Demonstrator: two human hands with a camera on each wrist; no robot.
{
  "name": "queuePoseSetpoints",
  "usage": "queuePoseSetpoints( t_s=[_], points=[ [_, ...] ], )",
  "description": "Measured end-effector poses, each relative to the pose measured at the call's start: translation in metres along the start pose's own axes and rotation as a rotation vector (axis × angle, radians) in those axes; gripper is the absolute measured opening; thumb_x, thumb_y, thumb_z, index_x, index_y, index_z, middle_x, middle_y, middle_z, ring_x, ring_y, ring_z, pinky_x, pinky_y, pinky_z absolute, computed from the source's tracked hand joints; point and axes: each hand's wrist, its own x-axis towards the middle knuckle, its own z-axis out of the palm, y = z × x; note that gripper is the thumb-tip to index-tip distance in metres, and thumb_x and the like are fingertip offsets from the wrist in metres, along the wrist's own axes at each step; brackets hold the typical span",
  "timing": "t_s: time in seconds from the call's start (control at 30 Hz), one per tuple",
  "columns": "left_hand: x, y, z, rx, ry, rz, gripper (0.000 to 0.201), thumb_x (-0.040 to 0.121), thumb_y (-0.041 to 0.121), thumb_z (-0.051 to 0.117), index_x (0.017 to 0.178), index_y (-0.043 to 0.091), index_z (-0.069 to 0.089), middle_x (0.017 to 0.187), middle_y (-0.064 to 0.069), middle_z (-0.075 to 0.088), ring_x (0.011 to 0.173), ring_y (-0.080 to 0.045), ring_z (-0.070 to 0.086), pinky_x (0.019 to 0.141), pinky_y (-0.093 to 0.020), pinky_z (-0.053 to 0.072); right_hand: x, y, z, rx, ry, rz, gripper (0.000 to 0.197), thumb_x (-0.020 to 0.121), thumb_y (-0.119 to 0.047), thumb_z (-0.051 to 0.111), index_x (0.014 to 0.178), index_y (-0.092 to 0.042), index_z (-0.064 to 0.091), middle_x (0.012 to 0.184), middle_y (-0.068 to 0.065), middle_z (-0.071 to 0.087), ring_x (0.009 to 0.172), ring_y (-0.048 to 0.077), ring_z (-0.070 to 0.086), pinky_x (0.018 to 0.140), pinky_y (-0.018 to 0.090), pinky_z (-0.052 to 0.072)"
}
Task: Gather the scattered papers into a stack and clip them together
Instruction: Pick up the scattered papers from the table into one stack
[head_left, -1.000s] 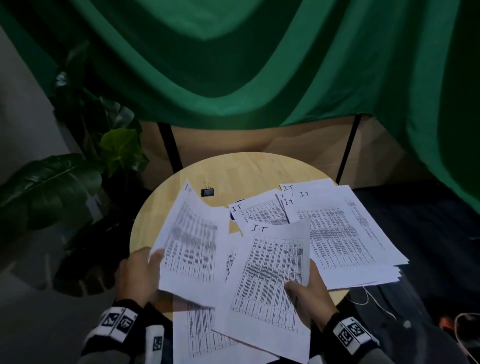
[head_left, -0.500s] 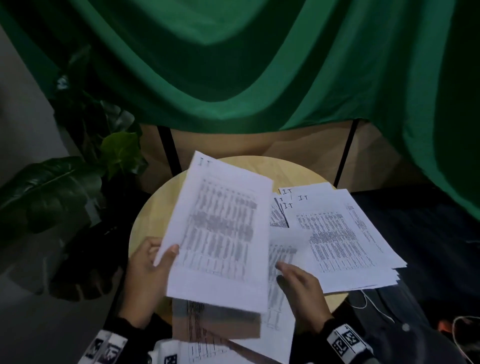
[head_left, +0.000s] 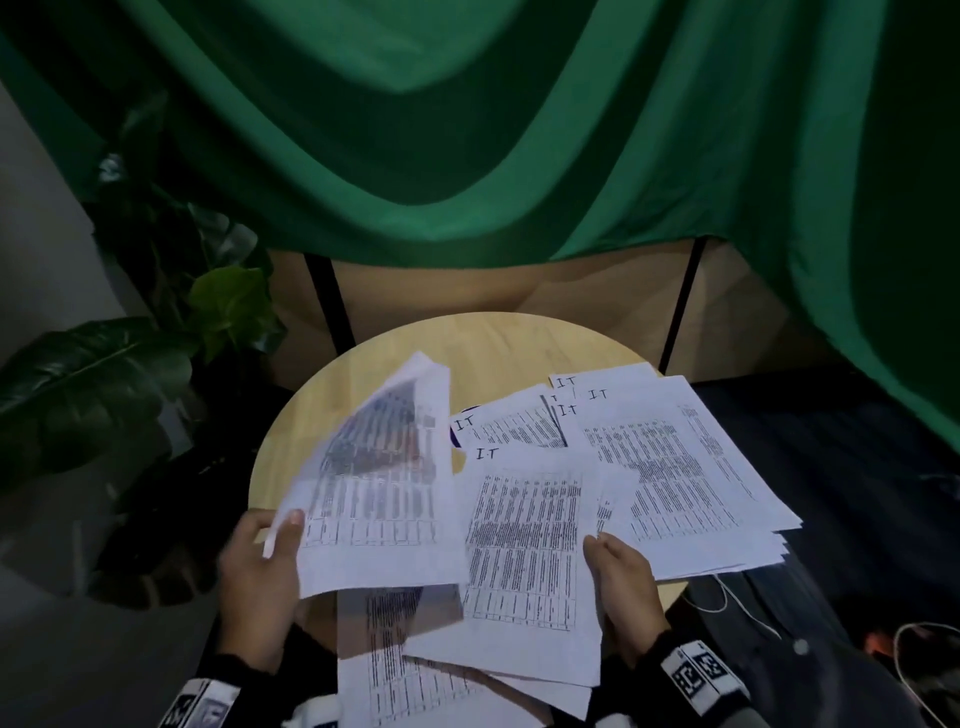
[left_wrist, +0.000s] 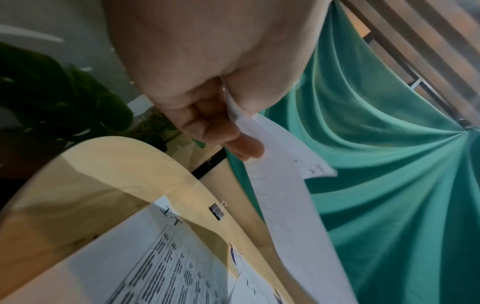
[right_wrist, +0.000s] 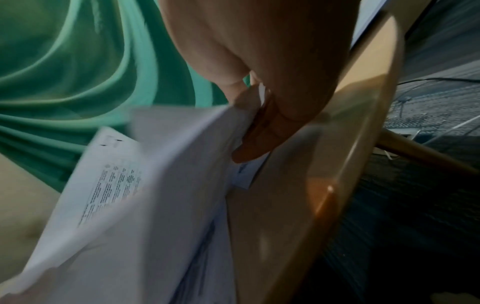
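Printed white sheets lie scattered over a round wooden table (head_left: 498, 343). My left hand (head_left: 260, 577) pinches the near-left corner of a lifted sheet (head_left: 384, 499), thumb on top; its far end curls over. The left wrist view shows that pinch at the lifted sheet (left_wrist: 280, 185). My right hand (head_left: 623, 587) grips the right edge of the middle sheet (head_left: 524, 545); the right wrist view shows its fingers (right_wrist: 259, 142) curled under the paper. A loose pile of papers (head_left: 675, 467) covers the table's right side. A black binder clip (left_wrist: 217, 210) lies on bare wood, hidden by the lifted sheet in the head view.
A leafy potted plant (head_left: 104, 384) stands left of the table. Green cloth (head_left: 467, 130) hangs behind. White cables (head_left: 727, 603) trail on the dark floor at the right. More sheets (head_left: 415, 686) overhang the table's near edge.
My left hand has swung its sheet up and its far end now curls over. My right hand shifted to the right edge of the middle sheet, which now lies uncovered.
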Motion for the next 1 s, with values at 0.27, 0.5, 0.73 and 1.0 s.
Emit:
queuePoseSetpoints(
  t_s=[0.27, 0.5, 0.73, 1.0],
  points=[
    [-0.074, -0.026, 0.062, 0.148, -0.4, -0.136, 0.026, 0.105, 0.031, 0.073, 0.087, 0.017, 0.06, 0.079, -0.002, 0.063, 0.076, -0.025, 0.058, 0.066, -0.035, 0.039, -0.008, -0.006, 0.016, -0.049, -0.032, 0.042, 0.022, 0.095, -0.024, 0.082, 0.094, -0.004, 0.074, 0.091, -0.001, 0.081, 0.089, 0.019, 0.077, 0.101, 0.043, 0.055],
    [-0.063, -0.032, 0.046, 0.706, -0.345, -0.096, 0.067, 0.079, 0.081, 0.074, 0.129, 0.041, 0.055, 0.128, 0.0, 0.055, 0.123, -0.025, 0.061, 0.101, -0.043, 0.054, 0.011, 0.0, -0.002, -0.112, -0.001, -0.066, 0.06, 0.083, -0.033, 0.094, 0.135, -0.017, 0.069, 0.133, 0.007, 0.077, 0.128, 0.035, 0.071, 0.112, 0.055, 0.053],
    [-0.034, -0.037, 0.01, 0.672, -0.307, -0.42, 0.141, 0.069, 0.063, 0.097, 0.173, 0.027, 0.008, 0.165, -0.021, 0.03, 0.148, -0.042, 0.046, 0.116, -0.05, 0.046, 0.003, -0.066, -0.014, 0.083, -0.038, -0.133, 0.033, 0.1, 0.016, 0.06, 0.129, 0.003, 0.067, 0.124, 0.022, 0.079, 0.116, 0.037, 0.075, 0.105, 0.042, 0.058],
    [-0.004, -0.051, -0.019, 0.446, -0.265, -0.454, 0.083, 0.073, 0.006, 0.101, 0.147, 0.009, 0.064, 0.137, -0.019, 0.076, 0.121, -0.041, 0.073, 0.112, -0.062, 0.053, 0.023, -0.128, -0.054, 0.072, -0.05, -0.108, 0.034, 0.099, 0.021, 0.052, 0.126, 0.006, 0.065, 0.116, 0.018, 0.08, 0.094, 0.018, 0.082, 0.082, 0.025, 0.066]
  ],
)
